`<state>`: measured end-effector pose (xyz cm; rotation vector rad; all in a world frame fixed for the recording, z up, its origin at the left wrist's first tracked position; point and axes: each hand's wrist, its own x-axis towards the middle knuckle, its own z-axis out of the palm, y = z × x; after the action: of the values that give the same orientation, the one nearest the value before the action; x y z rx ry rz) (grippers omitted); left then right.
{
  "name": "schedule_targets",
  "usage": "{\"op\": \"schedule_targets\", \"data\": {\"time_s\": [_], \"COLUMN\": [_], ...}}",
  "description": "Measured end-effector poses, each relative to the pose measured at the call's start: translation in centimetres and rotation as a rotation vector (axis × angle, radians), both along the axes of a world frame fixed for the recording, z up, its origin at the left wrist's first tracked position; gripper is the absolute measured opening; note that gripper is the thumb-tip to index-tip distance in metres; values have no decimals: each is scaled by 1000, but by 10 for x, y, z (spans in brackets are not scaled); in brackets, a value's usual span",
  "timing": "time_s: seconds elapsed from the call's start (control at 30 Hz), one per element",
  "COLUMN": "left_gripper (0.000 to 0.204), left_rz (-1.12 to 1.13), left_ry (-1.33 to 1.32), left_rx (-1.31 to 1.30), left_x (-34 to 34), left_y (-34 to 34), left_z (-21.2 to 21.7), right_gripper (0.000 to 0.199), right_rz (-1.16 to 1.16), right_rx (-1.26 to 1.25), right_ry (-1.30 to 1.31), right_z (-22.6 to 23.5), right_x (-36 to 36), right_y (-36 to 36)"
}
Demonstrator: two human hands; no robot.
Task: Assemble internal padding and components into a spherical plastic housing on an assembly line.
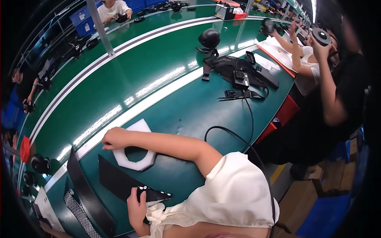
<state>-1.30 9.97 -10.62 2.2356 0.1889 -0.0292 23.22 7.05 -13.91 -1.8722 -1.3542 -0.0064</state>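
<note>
My right hand (116, 137) reaches across the green bench, fingers curled closed. It is beside a white foam ring (146, 162) with angular outer edges, which my forearm partly covers. Whatever those fingers may hold is hidden. Close to my body, my left hand (137, 210) has its thumb and fingers at the edge of a black piece with white dots (152, 193), seemingly gripping it. That piece overlaps the end of a flat black strip (115, 174). To the left lie a longer curved black strip (85, 190) and a grey patterned strip (79, 214).
A black strap harness (228, 67) with a small box and cable (253, 119) lies farther along the bench. A black rounded device (209, 38) stands behind it. Co-workers sit across the line; one at right (337, 87) holds a round part. Cardboard boxes (301, 202) stand below.
</note>
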Motion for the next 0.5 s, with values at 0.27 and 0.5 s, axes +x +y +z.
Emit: {"op": "schedule_targets", "data": {"time_s": [0.27, 0.5], "left_gripper": [19, 19], "left_rz": [-4, -12], "left_ry": [48, 38], "left_rx": [2, -14], "left_x": [1, 3], "left_y": [5, 2], "left_z": [1, 1], "right_gripper": [25, 25], "right_rz": [4, -6], "right_rx": [-8, 3], "right_ry": [4, 21], "right_z": [1, 1], "right_x": [0, 1], "right_y": [7, 2]}}
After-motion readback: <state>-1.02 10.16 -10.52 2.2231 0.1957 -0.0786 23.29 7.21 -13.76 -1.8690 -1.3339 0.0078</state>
